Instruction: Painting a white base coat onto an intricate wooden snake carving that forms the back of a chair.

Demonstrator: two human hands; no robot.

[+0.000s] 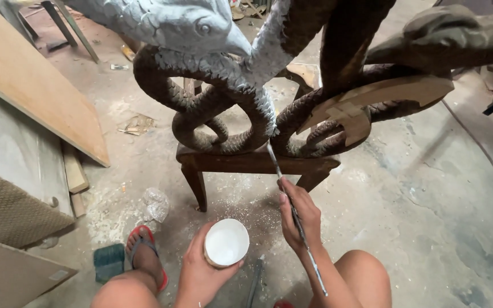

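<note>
A carved wooden sculpture of coiled, scaly snake-like bodies (223, 97) stands on a dark wooden base (252, 162). Its upper part, with a beaked head (189, 25), is coated pale grey; the lower coils are bare brown wood. My right hand (299, 215) holds a long thin paintbrush (292, 205), whose tip touches the edge of the grey coat on a coil. My left hand (201, 274) holds a small round cup of white paint (226, 242) low in front of me, between my knees.
A large plywood sheet (29, 80) leans at the left over a woven mat (7, 211) and wood offcuts. My foot in a red sandal (144, 254) rests on the dusty concrete floor beside a crumpled plastic bag (156, 204). Sawdust lies under the base.
</note>
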